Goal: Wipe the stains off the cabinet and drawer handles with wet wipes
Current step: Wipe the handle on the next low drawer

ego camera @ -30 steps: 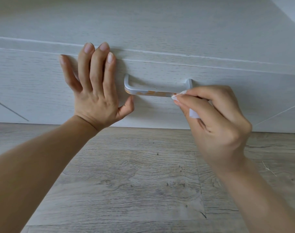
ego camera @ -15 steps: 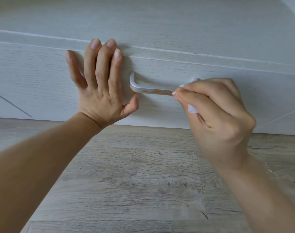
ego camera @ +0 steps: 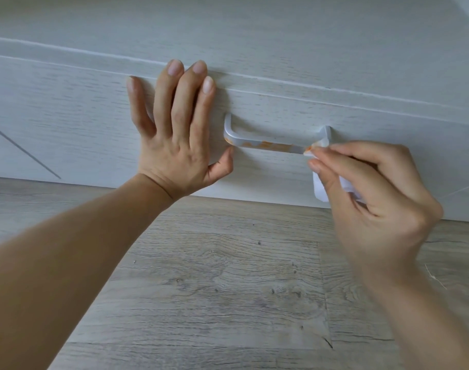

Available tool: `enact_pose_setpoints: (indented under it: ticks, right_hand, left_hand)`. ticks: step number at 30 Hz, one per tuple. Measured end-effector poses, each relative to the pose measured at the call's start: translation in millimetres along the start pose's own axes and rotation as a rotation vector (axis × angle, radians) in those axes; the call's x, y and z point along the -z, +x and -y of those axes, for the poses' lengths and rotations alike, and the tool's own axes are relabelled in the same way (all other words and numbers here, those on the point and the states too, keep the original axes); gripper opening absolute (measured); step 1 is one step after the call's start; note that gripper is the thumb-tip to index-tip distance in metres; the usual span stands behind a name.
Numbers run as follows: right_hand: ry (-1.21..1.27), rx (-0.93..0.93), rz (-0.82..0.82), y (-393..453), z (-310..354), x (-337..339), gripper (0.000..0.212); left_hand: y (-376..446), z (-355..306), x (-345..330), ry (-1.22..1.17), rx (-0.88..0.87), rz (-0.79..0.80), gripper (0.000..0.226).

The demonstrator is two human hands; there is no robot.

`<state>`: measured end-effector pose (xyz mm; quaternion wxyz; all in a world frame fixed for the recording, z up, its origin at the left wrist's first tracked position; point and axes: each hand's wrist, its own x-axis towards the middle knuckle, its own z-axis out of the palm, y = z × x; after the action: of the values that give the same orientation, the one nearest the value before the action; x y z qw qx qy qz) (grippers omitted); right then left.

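A silver drawer handle point(ego camera: 265, 142) with orange stains along its bar is fixed to a white wood-grain drawer front point(ego camera: 68, 116). My left hand point(ego camera: 177, 134) lies flat on the drawer front just left of the handle, fingers straight, thumb tip near the handle's left end. My right hand point(ego camera: 369, 193) pinches a white wet wipe point(ego camera: 320, 192) and presses its folded tip, tinted orange, against the handle's right end.
A second white panel point(ego camera: 228, 30) sits above the drawer, parted from it by a thin gap. Grey wood-look floor point(ego camera: 214, 289) runs below the cabinet. A thin diagonal line marks the panel at the far left.
My right hand has slid the wipe rightward along the bar, uncovering more of the stained handle. The view has shifted; my left hand stays flat on the drawer front.
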<state>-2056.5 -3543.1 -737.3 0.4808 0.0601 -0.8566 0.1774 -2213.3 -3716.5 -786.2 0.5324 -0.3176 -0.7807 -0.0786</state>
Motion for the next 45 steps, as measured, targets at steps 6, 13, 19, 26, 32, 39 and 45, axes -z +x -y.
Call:
enact_pose_setpoints:
  ticks: [6, 13, 19, 26, 32, 39, 45]
  right_hand:
    - [0.002, -0.068, -0.031, 2.8, 4.0, -8.4, 0.004]
    - [0.029, -0.074, -0.049, 1.2, 6.9, -11.3, 0.004]
    - [0.045, -0.080, -0.062, 1.4, 13.2, -17.5, 0.004]
    - [0.079, -0.150, -0.090, -8.7, 7.7, -6.6, 0.016]
    - [0.033, -0.041, -0.064, -1.3, 7.2, -13.0, 0.008]
    - [0.005, 0.019, -0.045, 0.5, 6.3, -14.9, 0.005]
    - [0.021, 0.045, -0.008, 5.3, 12.6, -19.7, 0.004]
  left_hand:
    - [0.7, -1.0, 0.4, 0.013, 0.002, 0.010, 0.080]
    - [1.8, -1.2, 1.5, 0.035, 0.008, 0.015, 0.080]
    - [1.9, -0.8, 2.4, 0.033, 0.011, 0.022, 0.079]
    - [1.7, -0.3, 2.9, 0.029, 0.013, 0.028, 0.079]
    - [1.9, -1.4, 2.0, 0.028, 0.014, 0.018, 0.079]
    - [1.9, -1.3, 2.7, 0.024, 0.013, 0.024, 0.079]
    - [2.0, -0.9, 3.4, 0.017, 0.010, 0.029, 0.079]
